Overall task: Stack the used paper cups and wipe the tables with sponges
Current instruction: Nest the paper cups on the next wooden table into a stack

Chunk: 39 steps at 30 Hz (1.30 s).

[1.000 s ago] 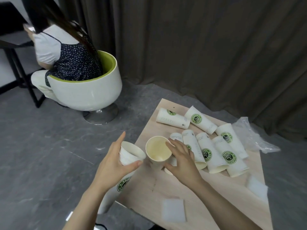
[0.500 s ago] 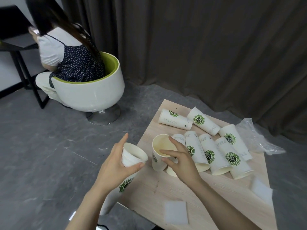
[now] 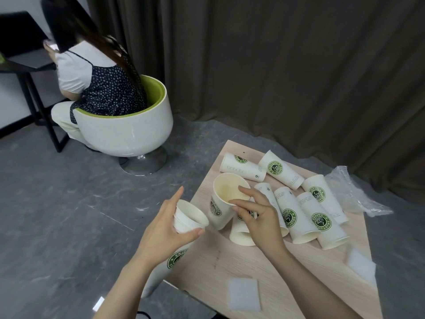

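Head view: two hands over a wooden table (image 3: 287, 268)
Left hand (image 3: 165, 231): wrapped around a stack of cups (image 3: 186, 218)
Right hand (image 3: 259, 217): pinching the rim of a single cup (image 3: 226, 201)
Other cups (image 3: 301, 215): lying just beyond the right hand
Sponges (image 3: 243, 294): near the right forearm

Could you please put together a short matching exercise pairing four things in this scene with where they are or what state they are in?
Things:
1. stack of cups
2. single open cup
3. sponge
4. plastic bag

Places or states:
A. crumpled at the table's far right edge
B. lying flat near the table's near edge
C. gripped in the left hand, off the table's left side
D. held at the rim by the right hand

Pairs: 1-C, 2-D, 3-B, 4-A
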Each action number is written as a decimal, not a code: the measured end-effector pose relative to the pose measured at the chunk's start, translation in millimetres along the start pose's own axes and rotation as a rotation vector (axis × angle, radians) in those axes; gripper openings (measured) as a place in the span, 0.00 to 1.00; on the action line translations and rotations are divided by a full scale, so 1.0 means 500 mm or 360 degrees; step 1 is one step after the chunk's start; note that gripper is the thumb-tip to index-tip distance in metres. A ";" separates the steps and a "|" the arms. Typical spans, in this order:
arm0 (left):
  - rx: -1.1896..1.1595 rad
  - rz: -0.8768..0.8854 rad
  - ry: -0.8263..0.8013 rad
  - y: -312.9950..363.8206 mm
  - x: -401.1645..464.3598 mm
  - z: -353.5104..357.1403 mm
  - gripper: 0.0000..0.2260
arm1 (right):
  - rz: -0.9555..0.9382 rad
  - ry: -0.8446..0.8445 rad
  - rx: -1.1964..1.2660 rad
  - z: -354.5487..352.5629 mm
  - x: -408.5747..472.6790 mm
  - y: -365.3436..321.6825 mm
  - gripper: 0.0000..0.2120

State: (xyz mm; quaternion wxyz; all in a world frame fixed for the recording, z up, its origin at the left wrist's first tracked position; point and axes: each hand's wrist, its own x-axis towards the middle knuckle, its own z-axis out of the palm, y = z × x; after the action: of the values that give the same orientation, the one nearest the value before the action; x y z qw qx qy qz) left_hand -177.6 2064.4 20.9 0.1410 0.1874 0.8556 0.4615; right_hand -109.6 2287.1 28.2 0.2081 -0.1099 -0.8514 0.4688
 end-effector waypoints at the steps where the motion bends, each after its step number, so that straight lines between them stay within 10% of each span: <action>1: 0.0033 0.0010 -0.0018 0.000 0.000 0.000 0.45 | -0.0006 0.0044 0.0048 -0.005 0.002 -0.009 0.14; 39: 0.0085 0.0218 0.0005 0.008 0.004 0.009 0.46 | 0.0116 0.0111 0.0498 -0.080 0.008 -0.108 0.15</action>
State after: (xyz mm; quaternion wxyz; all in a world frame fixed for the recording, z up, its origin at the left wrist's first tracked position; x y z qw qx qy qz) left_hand -176.6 2070.7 21.6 0.1028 0.2486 0.8529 0.4474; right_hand -94.3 2289.9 93.6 0.2349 -0.1232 -0.7556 0.5990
